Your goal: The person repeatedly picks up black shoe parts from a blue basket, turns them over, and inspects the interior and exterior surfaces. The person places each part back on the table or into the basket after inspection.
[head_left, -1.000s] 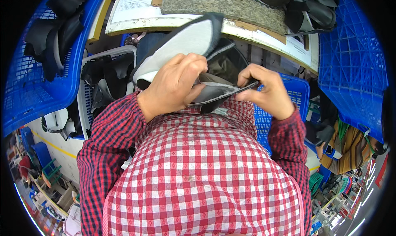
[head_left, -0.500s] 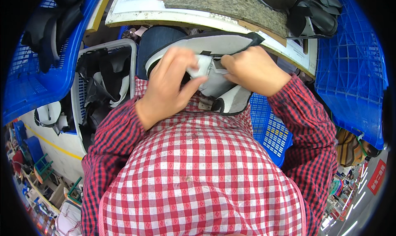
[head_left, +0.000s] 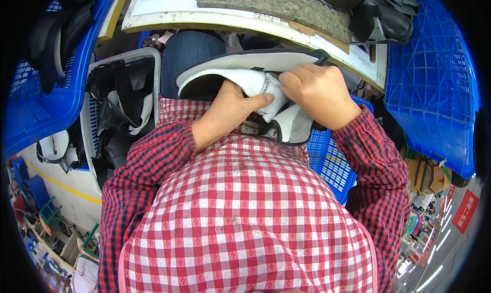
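A shoe upper [head_left: 266, 60] with black edging and pale lining lies over my lap, below the bench edge. My left hand [head_left: 225, 111] grips its white lining [head_left: 240, 79], thumb on top and the fingers tucked inside out of sight. My right hand [head_left: 322, 96] is closed on the same lining, just right of a dark stitched seam, with its fingertips partly hidden. Beneath the hands hangs a grey-and-white end [head_left: 295, 123] of the upper, trimmed in black.
Ahead is the workbench [head_left: 204, 23], with a grey stone slab [head_left: 276, 11] and black shoe parts [head_left: 383, 24]. A grey-rimmed basket [head_left: 157, 78] of black pieces stands at left. Blue crates [head_left: 429, 93] flank me, and another blue basket [head_left: 335, 162] sits below my right forearm.
My left hand has moved down and slipped its fingers inside the upper. More white lining shows, folded outward. My right hand has shifted slightly right and lower.
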Tool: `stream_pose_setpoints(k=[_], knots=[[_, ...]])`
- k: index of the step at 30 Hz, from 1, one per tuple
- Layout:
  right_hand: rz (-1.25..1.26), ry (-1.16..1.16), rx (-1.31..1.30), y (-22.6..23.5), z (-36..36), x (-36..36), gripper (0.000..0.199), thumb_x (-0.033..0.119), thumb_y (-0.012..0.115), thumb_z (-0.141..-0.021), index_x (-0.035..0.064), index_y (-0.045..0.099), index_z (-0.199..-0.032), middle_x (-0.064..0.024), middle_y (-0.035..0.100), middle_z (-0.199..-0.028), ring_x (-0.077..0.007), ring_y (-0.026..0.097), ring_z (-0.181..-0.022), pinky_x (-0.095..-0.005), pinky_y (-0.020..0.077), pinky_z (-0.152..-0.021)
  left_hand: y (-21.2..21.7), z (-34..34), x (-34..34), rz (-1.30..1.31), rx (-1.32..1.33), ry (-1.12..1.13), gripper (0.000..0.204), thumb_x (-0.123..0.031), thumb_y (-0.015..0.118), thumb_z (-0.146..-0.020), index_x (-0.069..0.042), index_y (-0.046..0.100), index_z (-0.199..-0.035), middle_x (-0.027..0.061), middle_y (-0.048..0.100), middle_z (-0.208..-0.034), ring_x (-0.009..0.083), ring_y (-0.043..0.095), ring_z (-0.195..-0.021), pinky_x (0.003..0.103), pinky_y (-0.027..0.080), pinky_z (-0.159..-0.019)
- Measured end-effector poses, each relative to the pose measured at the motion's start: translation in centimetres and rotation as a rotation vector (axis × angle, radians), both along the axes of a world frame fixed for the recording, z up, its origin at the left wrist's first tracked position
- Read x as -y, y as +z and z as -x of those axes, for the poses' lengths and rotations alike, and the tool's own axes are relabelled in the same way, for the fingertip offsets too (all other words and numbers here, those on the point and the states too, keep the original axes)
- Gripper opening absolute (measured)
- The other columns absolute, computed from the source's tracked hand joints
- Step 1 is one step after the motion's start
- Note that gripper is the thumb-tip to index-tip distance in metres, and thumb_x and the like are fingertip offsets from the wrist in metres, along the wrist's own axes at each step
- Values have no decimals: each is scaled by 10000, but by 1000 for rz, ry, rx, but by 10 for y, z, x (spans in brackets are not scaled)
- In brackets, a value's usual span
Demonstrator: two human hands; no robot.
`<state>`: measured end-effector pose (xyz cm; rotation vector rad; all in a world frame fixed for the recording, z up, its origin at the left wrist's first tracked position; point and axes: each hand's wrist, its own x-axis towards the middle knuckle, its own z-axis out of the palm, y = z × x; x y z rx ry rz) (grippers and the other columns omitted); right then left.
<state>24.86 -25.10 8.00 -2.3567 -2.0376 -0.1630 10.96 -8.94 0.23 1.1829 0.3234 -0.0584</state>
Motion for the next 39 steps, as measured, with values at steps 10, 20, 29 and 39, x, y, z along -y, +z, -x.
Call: stream_pose_setpoints(k=[10,20,29,39], knots=[[15,-491,-1095,-29,-28,-2,104,145,746,-890,43,763,-906,-33,746,-804,-105,670,-684,-272,529,-645,-44,20,-25,-86,-124,-11,332,-133,789,-932,102,677,-1138,135,757,-1008,195,731,-805,335,598,-750],[-43,-276,-797,-3,-4,-4,158,270,717,-919,141,779,-987,-111,742,-851,-338,716,-774,-413,560,-682,111,7,-35,-1171,535,-194,222,7,769,-825,3,677,-1027,169,702,-958,370,690,-922,414,552,-799],[-62,-402,-1170,29,-10,32,206,234,721,-952,56,773,-1041,-61,787,-915,-182,770,-891,-322,605,-755,55,-8,-46,-974,409,-407,251,20,752,-842,-24,638,-1061,148,668,-922,323,685,-875,396,537,-775],[-311,-376,-775,-11,36,39,336,14,876,-684,75,639,-914,-74,600,-868,-259,627,-815,-354,521,-675,76,-9,-53,-1343,614,-404,240,-4,731,-752,-44,680,-983,85,627,-878,307,609,-905,408,485,-789]])
